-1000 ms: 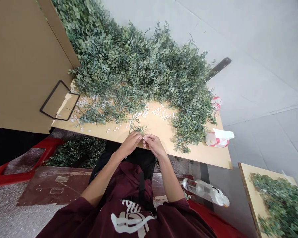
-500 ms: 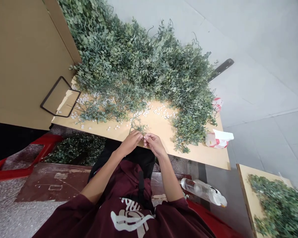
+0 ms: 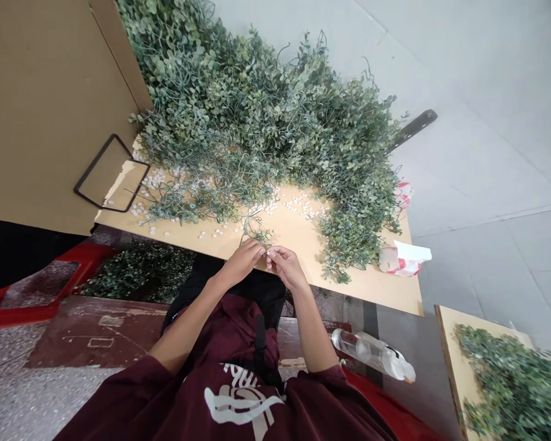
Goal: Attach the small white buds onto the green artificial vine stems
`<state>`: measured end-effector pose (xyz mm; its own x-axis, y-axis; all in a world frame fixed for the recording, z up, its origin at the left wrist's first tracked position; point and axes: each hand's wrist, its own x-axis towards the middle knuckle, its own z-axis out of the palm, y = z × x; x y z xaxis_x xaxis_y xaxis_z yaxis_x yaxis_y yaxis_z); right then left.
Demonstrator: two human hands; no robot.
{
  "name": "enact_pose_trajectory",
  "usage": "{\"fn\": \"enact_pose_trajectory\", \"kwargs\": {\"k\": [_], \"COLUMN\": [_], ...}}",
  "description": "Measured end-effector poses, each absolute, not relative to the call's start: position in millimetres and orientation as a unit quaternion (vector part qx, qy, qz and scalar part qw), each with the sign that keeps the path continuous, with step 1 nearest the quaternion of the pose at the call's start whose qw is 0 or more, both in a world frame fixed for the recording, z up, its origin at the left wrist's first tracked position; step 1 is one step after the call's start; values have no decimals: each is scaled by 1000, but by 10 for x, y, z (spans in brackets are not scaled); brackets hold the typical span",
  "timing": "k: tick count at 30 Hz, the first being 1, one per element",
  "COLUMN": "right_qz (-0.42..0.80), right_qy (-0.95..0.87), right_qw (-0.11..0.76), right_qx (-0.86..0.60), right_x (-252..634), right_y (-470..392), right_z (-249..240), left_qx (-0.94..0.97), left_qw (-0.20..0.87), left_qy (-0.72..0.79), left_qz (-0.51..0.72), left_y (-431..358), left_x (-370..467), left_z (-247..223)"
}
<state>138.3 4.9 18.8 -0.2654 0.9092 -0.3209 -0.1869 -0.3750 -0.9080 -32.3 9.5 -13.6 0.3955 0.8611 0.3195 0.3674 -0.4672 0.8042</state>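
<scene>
My left hand [image 3: 244, 263] is closed in a pinch at the table's front edge. A thin sprig of artificial greenery [image 3: 256, 233] rises from its fingertips, its stem mostly hidden by the fingers. Pressed close beside it, my right hand [image 3: 284, 267] pinches a tiny white piece [image 3: 267, 252] between thumb and forefinger. The fingertips of both hands meet around that piece. Many small white pieces [image 3: 305, 208] lie scattered on the wooden table [image 3: 298, 236] beyond my hands. Loose sprigs [image 3: 183, 205] rest among them to the left.
A large heap of artificial greenery [image 3: 257, 104] covers the table's far side. A cardboard box [image 3: 50, 110] stands left, near a black wire frame [image 3: 112, 174]. At right are a red-and-white packet [image 3: 397, 260] and, lower, a clear bottle [image 3: 371, 354]. More greenery [image 3: 514, 373] sits on another board.
The view has shifted slightly. Both hands stay together at the table edge, with the fingertips moving only a little around the white piece.
</scene>
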Motion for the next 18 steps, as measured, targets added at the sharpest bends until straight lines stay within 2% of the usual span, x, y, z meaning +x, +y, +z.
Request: {"fn": "enact_pose_trajectory", "kwargs": {"k": [18], "right_qz": [693], "right_qy": [-389], "right_qw": [401], "right_qx": [-456], "right_x": [1379], "right_y": [49], "right_z": [171], "left_qx": [781], "left_qw": [311], "left_qy": [397], "left_qz": [369], "left_y": [87], "left_x": [-327], "left_z": [-125]}}
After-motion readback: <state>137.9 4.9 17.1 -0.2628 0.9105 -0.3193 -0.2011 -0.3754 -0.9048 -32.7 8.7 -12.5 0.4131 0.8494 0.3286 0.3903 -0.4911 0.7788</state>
